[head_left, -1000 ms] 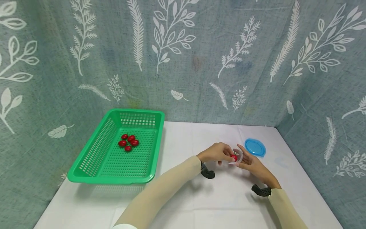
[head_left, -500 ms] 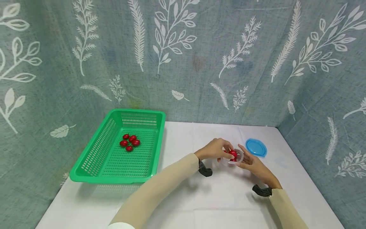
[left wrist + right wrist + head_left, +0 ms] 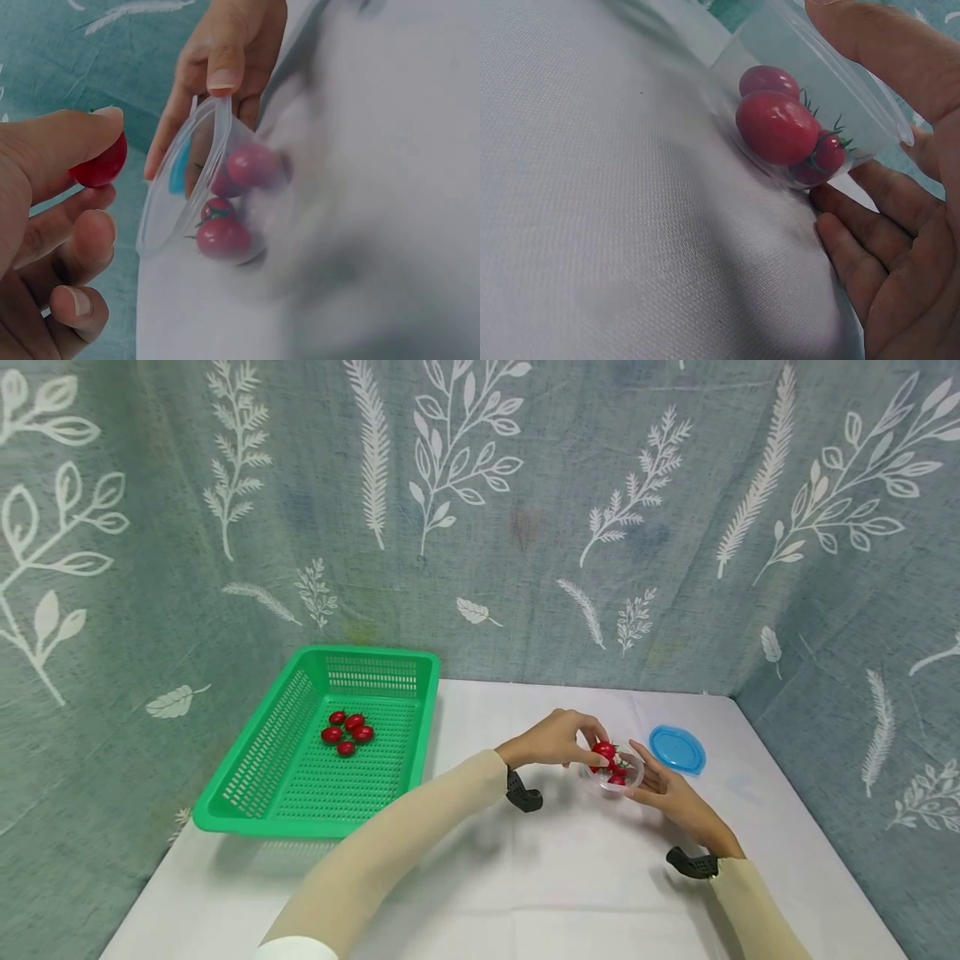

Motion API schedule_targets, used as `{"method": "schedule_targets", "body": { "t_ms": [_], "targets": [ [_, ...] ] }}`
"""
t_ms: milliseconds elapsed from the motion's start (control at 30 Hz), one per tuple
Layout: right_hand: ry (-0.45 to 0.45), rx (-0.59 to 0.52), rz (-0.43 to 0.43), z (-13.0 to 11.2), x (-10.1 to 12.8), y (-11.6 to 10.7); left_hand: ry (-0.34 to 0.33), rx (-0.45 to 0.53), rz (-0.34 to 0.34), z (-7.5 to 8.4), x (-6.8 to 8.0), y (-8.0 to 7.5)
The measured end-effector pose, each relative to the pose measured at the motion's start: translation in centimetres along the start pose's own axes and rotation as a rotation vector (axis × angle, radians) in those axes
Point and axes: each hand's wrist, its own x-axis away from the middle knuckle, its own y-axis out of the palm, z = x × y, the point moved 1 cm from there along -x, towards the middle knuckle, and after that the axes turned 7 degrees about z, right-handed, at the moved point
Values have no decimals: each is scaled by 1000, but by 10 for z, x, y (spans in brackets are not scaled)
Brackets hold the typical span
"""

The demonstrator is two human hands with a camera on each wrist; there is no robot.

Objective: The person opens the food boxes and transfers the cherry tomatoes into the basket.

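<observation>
Tomatoes (image 3: 776, 129): are showing red
Basket (image 3: 330, 785): is showing green
Lid (image 3: 677, 749): is showing blue
Curtain (image 3: 525, 639): is carrying white leaf pattern over grey-green

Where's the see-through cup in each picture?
Head: clear cup, right of centre, below the middle.
Left wrist: clear cup, near the middle, its mouth facing left.
Right wrist: clear cup, at the top, right of centre.
Landmark in all three: red tomatoes inside it.
</observation>
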Motion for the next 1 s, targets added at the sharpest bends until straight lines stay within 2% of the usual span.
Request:
{"method": "schedule_targets", "body": {
  "t_ms": [467,633,1000],
  "targets": [
    [-16,3,-1,2,-1,0,46,-118,-2,9,20,-30],
    [-26,-2,-1,3,-2,1,68,-174,20,10,28,-43],
    [-48,4,6,6,0,0,73,-185,70,-3,57,-70]
  ]
}}
